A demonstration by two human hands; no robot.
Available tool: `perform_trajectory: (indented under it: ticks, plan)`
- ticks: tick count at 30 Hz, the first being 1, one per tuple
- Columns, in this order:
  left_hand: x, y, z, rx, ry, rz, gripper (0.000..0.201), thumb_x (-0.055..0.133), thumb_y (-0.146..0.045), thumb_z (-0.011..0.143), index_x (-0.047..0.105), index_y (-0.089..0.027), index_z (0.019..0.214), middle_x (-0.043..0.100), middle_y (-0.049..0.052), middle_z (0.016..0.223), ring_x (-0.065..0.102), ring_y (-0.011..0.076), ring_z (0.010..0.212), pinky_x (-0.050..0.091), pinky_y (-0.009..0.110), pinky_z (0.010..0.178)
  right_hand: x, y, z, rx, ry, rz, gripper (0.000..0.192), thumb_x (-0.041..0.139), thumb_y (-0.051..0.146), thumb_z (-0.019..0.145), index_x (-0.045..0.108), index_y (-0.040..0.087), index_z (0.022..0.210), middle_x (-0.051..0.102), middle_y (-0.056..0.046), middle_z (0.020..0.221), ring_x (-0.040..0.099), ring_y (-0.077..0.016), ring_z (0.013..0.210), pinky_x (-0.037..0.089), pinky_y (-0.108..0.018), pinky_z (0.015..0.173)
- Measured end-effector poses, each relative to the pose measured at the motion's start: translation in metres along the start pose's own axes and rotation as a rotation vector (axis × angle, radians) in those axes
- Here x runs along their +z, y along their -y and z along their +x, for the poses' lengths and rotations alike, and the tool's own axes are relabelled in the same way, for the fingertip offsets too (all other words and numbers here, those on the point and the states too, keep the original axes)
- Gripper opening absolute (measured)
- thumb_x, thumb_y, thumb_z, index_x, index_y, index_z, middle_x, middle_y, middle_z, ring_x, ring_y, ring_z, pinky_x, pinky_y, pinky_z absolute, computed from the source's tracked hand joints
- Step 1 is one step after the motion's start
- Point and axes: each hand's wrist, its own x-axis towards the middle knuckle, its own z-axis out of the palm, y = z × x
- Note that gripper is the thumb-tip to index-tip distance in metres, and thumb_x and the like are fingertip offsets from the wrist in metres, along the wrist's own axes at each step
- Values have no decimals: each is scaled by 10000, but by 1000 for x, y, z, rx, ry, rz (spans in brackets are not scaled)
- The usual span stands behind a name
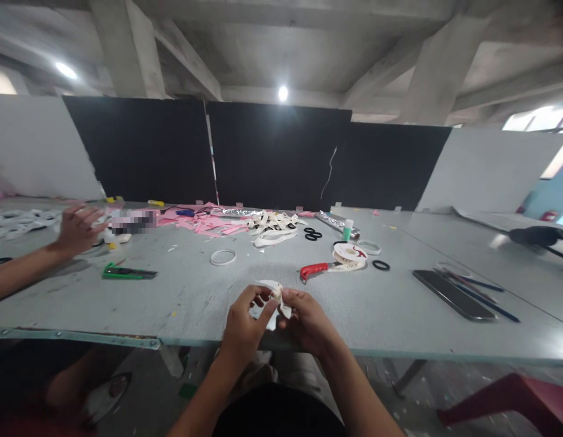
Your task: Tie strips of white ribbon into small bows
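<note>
A: what's up with that off-white strip (276,291)?
B: curled and bunched up lol, pinched between the left hand (244,320) and right hand (307,321), one bit hanging down.

- Lettering: no word, number or brand can be read.
- Spool (344,250): pale face bearing a red printed mark, its wording too small to resolve.
- Pale strip (353,266) beside the spool: small dark printed marks, characters illegible.
- Green-and-white tube (347,230): too small to tell whether lettering is present.
</note>
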Motion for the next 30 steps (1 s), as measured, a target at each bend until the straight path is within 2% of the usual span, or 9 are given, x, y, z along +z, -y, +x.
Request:
perform_trajectory:
  ticks: [5, 8, 11, 14, 17, 21, 24, 27, 30]
  plan:
    - [1, -1, 3, 6, -61, -18, 137, 590, -331, 823, 589, -197, 850, 606, 4, 801, 532, 143, 748, 414, 271, 725, 2, 0, -1, 9, 1, -82, 338, 674, 459, 756, 661, 121, 775, 576, 0, 609, 499, -68, 474, 447, -190, 489]
    - [-2, -3, 4, 4, -55, -60, 128, 591, -316, 819, 608, -195, 781, 619, 4, 786, 540, 142, 758, 414, 266, 735, 3, -1, -1, 8, -9, -115, 351, 665, 469, 763, 665, 121, 811, 573, 4, 591, 496, -70, 470, 436, -184, 483]
    - [-4, -2, 8, -138, -27, -201, 151, 610, -333, 797, 616, -184, 770, 639, 7, 753, 573, 146, 732, 433, 261, 715, 3, -2, 0, -1, -38, -115, 351, 647, 477, 779, 669, 129, 814, 565, 5, 587, 482, -65, 473, 425, -172, 477]
    - [-4, -1, 11, -292, 12, -383, 186, 624, -355, 773, 602, -171, 767, 637, 4, 704, 597, 144, 668, 453, 252, 659, 2, -2, 1, -33, -61, -83, 340, 662, 474, 761, 685, 145, 847, 608, -18, 701, 499, -73, 539, 449, -178, 508]
    - [-4, 1, 13, -352, 24, -480, 198, 631, -355, 762, 567, -168, 746, 633, -6, 684, 612, 137, 624, 462, 245, 625, 3, 0, 2, -53, -81, -50, 336, 684, 448, 735, 697, 149, 889, 629, -35, 790, 508, -81, 583, 463, -185, 528]
    - [-5, 2, 14, -379, 16, -522, 216, 634, -355, 765, 534, -167, 734, 625, -15, 646, 615, 128, 581, 465, 236, 593, 3, 1, 1, -27, -98, 1, 283, 695, 292, 686, 694, 146, 929, 620, -20, 763, 524, -80, 584, 489, -194, 570]
    - [-6, 1, 12, -383, -30, -512, 216, 629, -355, 776, 535, -165, 738, 625, -18, 643, 608, 118, 568, 462, 225, 575, 2, -2, 1, -53, -101, 6, 352, 695, 161, 616, 657, 175, 966, 618, -8, 822, 561, -90, 641, 514, -216, 617]
    - [-6, 0, 11, -386, -83, -501, 221, 635, -362, 773, 543, -164, 740, 627, -18, 639, 613, 121, 570, 468, 226, 571, 2, -7, 3, -135, -143, -55, 374, 734, 173, 596, 597, 207, 942, 612, -1, 888, 576, -101, 663, 532, -253, 610]
    - [-6, 0, 10, -386, -91, -504, 234, 654, -370, 754, 548, -162, 737, 621, -20, 625, 606, 123, 556, 467, 230, 560, 3, -11, 6, -200, -169, -155, 364, 773, 258, 598, 562, 201, 889, 615, 3, 852, 579, -109, 651, 535, -264, 592]
